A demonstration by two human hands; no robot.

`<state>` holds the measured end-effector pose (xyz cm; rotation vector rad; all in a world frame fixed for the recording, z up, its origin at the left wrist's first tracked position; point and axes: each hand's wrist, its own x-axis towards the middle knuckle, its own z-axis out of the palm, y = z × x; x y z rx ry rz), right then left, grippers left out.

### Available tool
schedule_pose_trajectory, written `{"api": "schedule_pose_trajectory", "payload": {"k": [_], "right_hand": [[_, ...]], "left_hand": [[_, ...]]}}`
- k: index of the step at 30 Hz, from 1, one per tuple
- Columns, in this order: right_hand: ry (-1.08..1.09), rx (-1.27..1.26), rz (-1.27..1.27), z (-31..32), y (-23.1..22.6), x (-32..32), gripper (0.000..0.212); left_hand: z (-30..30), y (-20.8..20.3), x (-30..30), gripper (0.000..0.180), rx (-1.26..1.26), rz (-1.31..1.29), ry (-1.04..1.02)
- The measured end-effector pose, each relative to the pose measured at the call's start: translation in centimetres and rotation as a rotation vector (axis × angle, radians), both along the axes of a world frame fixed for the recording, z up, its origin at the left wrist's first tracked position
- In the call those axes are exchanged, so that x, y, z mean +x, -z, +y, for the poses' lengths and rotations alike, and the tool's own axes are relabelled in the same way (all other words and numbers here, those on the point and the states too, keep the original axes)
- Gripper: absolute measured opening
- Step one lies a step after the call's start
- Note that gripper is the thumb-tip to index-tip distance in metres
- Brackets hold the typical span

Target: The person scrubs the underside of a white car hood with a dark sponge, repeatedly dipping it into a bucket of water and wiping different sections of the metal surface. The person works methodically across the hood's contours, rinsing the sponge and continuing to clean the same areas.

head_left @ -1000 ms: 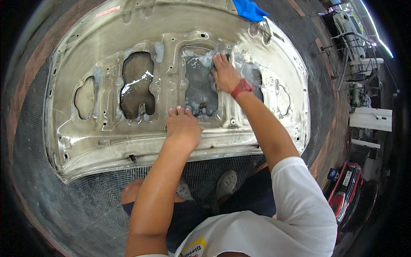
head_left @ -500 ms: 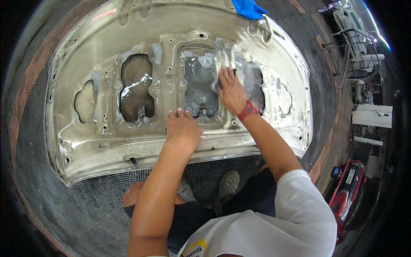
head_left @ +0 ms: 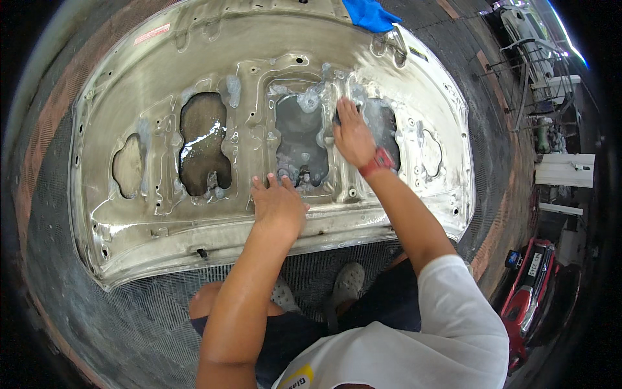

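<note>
A car hood (head_left: 259,117) lies with its ribbed inner side up, wet and cream-coloured, greyish in places. My left hand (head_left: 278,204) rests on its near part with the fingers spread, holding nothing. My right hand (head_left: 355,137), with a red watch (head_left: 379,161) at the wrist, presses on the rib right of the middle opening (head_left: 301,139). Under its fingers a dark pad (head_left: 336,118) shows in part; its exact kind is hidden. Greyish suds (head_left: 309,100) cling around the openings, and water stands in some of them.
A blue cloth (head_left: 370,14) lies at the hood's far edge. Dark ribbed matting (head_left: 155,311) spreads underneath, where my shoes (head_left: 350,282) stand close to the near edge. Off to the right are a red bumper (head_left: 521,305), a white panel (head_left: 565,170) and a metal rack (head_left: 538,65).
My right hand has slid slightly toward the far side along the rib with the pad. My left hand stays on the near part. The whole view has shifted a little.
</note>
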<state>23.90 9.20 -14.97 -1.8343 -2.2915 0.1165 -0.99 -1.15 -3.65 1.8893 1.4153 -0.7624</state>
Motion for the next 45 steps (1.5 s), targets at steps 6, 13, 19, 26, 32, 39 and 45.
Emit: {"api": "schedule_pose_trajectory", "payload": {"k": [6, 13, 19, 26, 32, 39, 45], "right_hand": [[0.053, 0.105, -0.006, 9.9, 1.3, -0.6, 0.060], [-0.036, 0.107, 0.098, 11.5, 1.7, -1.1, 0.056], [-0.044, 0.033, -0.132, 12.1, -0.3, -0.5, 0.057], [-0.062, 0.007, -0.006, 11.2, 0.4, 2.1, 0.055], [0.106, 0.034, 0.116, 4.5, 0.0, 0.5, 0.055], [0.152, 0.132, 0.172, 5.7, 1.4, 2.9, 0.056], [-0.035, 0.047, 0.055, 6.8, 0.9, 0.2, 0.055]], "left_hand": [[-0.8, 0.3, 1.0, 0.084, 0.031, 0.019, 0.054], [-0.3, -0.4, 1.2, 0.084, 0.019, 0.015, 0.038], [-0.8, 0.1, 0.9, 0.084, 0.038, 0.010, 0.018], [-0.7, 0.0, 1.1, 0.085, 0.043, 0.013, 0.023], [-0.5, -0.4, 0.8, 0.084, 0.028, 0.020, 0.041], [-0.2, -0.3, 1.7, 0.084, -0.005, -0.027, 0.051], [-0.6, -0.1, 0.6, 0.085, 0.003, -0.036, 0.017]]}}
